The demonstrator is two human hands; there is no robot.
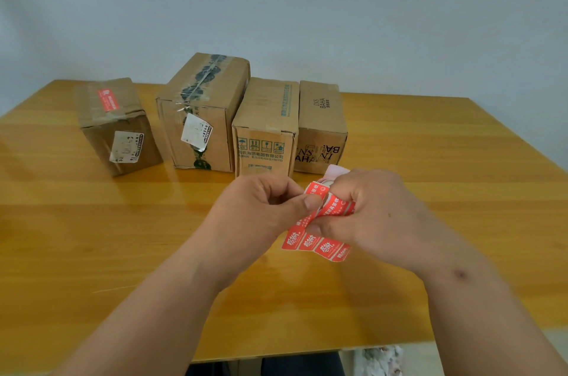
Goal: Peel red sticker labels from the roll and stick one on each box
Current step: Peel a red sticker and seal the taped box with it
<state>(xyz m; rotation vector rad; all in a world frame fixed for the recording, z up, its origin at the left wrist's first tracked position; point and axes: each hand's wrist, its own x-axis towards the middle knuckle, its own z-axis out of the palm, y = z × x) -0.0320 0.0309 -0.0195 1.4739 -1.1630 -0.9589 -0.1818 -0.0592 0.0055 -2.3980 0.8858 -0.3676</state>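
Hands (pixel 264 206) (pixel 368 215) both pinching sticker roll (pixel 319 228) | roll core hidden | strip end blurred

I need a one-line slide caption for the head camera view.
Both hands peel a red label from the sticker roll; of four boxes on the table, only the leftmost box has one.

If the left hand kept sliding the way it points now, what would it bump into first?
Probably the right hand. The left hand points rightward, its thumb and finger already pinching a red sticker on the sticker roll that the right hand holds, so nothing else lies between.
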